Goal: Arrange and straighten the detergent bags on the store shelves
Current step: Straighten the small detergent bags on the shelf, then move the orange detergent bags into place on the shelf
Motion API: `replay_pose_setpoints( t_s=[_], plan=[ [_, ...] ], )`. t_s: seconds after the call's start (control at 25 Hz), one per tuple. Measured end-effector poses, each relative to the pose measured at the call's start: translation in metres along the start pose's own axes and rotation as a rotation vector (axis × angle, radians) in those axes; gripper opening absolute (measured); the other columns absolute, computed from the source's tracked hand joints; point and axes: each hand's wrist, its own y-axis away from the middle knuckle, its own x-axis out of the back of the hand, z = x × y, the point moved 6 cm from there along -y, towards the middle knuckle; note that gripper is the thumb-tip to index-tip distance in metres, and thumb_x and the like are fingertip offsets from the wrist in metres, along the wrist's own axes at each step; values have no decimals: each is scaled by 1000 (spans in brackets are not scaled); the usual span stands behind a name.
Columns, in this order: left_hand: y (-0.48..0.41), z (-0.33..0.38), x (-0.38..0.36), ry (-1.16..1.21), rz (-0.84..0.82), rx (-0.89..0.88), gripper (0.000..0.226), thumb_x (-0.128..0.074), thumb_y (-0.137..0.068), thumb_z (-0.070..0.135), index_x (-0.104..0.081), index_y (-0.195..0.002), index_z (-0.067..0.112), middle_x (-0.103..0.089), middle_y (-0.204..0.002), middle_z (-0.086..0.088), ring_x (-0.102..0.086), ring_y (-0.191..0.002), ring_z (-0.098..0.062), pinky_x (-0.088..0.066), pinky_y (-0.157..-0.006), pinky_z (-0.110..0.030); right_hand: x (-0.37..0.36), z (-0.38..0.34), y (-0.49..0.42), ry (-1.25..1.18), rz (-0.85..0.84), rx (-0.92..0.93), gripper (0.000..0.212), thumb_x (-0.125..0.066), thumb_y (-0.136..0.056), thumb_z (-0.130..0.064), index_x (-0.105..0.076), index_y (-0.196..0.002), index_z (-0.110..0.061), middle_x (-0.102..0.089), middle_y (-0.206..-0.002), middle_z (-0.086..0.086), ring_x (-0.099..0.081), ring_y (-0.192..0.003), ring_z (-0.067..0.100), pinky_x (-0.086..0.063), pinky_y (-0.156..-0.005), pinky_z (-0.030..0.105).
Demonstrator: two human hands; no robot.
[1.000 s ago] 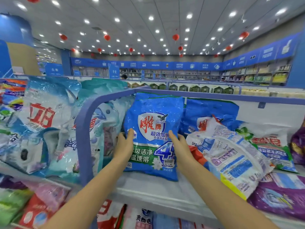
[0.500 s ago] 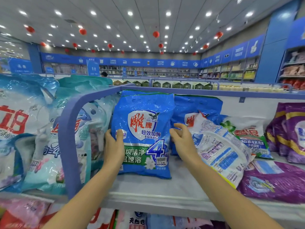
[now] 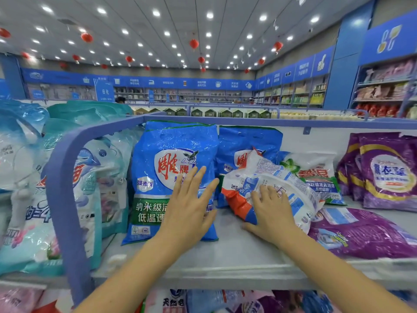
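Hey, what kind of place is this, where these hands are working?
Most likely a supermarket's laundry aisle: branded detergent bags stand on a grey shelf, blue category signs run along the far wall, and stocked wall shelves line the right side.
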Motion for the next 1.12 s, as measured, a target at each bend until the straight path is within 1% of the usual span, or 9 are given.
replay_pose_setpoints(
  t_s=[0.08, 0.2, 0.36, 0.48, 0.64, 0.76, 0.88, 1.0, 1.12],
  plan=[
    [0, -2, -17, -137, -100, -30, 58, -36, -75, 45, -57, -123, 19, -53, -133, -17, -46, -126, -34, -38, -100, -54, -4, -2, -3, 22, 27, -15, 82, -51, -80, -63, -31, -138, -10, -30, -147, 19, -29, -135, 34, -28, -104, 52],
    [6, -7, -30, -207, -146, -44, 60, -34, -78, 46, -60, -123, 16, -52, -134, -17, -52, -122, -36, -27, -100, -53, 7, -4, -3, -4, 108, -7, 50, -79, -64, -40, -61, -100, -10, -65, -98, 14, -62, -92, 33, -52, -69, 43],
    [7, -6, -28, -172, -119, -47, 60, -36, -78, 45, -46, -131, 19, -49, -138, -17, -47, -126, -35, -27, -102, -53, 26, 28, 1, -358, 280, -82, 23, -55, -87, -22, -53, -109, -13, -63, -103, 9, -59, -98, 32, -43, -65, 35],
    [6, -1, -19, -63, -45, -45, 63, -38, -78, 46, -39, -134, 19, -43, -142, -17, -30, -133, -30, -19, -107, -49, 44, 68, 12, -683, 474, -166, 17, -59, -86, -15, -58, -103, -10, -66, -92, 13, -59, -86, 35, -37, -63, 36],
    [-5, 21, -5, 353, -1, 8, 63, -42, -82, 47, -38, -138, 19, -36, -145, -4, -27, -132, -16, -19, -112, -30, 62, 122, 24, -1075, 599, -171, 22, -61, -85, -3, -63, -106, -10, -63, -92, 0, -58, -91, 20, -43, -75, 27],
    [-22, 38, -11, 821, -81, 139, 64, -54, -79, 40, -37, -138, 23, -37, -139, 10, -33, -128, -3, -25, -110, -21, 73, 173, 38, -1310, 672, -218, 22, -57, -89, -3, -61, -93, -24, -67, -75, -20, -61, -76, -2, -46, -64, 8],
    [-45, 50, -29, 1214, -174, 367, 71, -67, -73, 38, -39, -137, 24, -45, -135, 9, -44, -123, -6, -35, -104, -26, 79, 198, 52, -1412, 641, -270, 5, -62, -84, -43, -64, -85, -39, -65, -69, -32, -60, -67, -13, -46, -64, 8],
    [-70, 65, -48, 1459, -357, 573, 84, -69, -65, 50, -40, -137, 19, -52, -131, 1, -54, -115, -15, -44, -90, -26, 68, 191, 45, -1582, 491, -222, 73, -67, -35, -83, -64, -91, -37, -69, -72, -26, -64, -67, -9, -49, -65, 11],
    [-91, 64, -48, 1710, -405, 664, 55, -61, -71, 49, -58, -114, 16, -72, -100, -3, -69, -85, -17, -57, -71, -28, 52, 165, 20, -1790, 324, -194, 75, -62, -69, -59, -51, -118, -4, -64, -99, -5, -64, -70, -4, -46, -60, 6]
  ],
)
